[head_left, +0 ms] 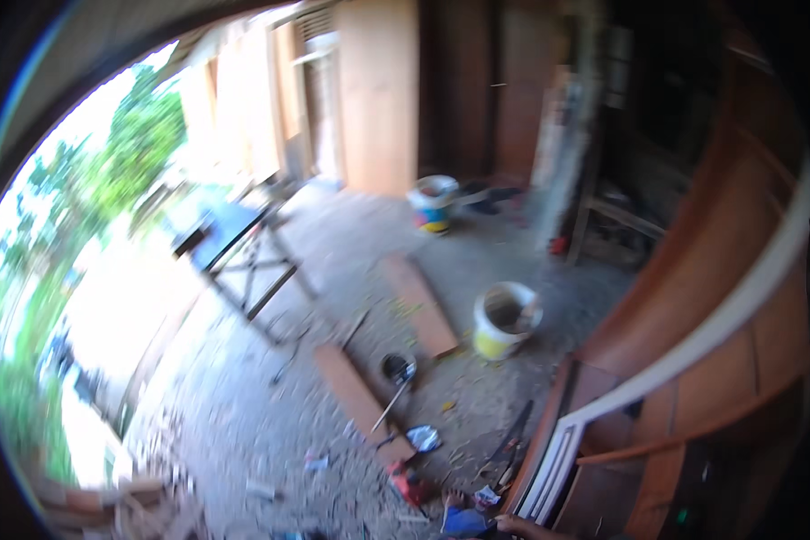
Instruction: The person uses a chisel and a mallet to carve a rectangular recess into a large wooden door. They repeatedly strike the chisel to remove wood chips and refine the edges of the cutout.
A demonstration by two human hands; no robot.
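At the bottom edge, my right hand (pixel 516 525) shows only in part, beside blue cloth (pixel 466 522) at my lap. Blur hides its fingers and anything they may hold. My left hand is out of view. Just left of the cloth, a red tool (pixel 405 484), its kind too blurred to tell, lies on the floor. Close to my right hand stands a large brown wooden furniture piece (pixel 666 396) with a pale curved strip (pixel 729 315). A crumpled wrapper (pixel 486 495) lies near its base.
Two wooden boards (pixel 360 387) lie on the littered concrete floor, a dark pot (pixel 398 366) with a stick by them. Beyond stand a white-and-yellow bucket (pixel 504 324), another bucket (pixel 433 205) and a blue-topped table (pixel 229 229). Wood scraps (pixel 144 508) are piled at lower left.
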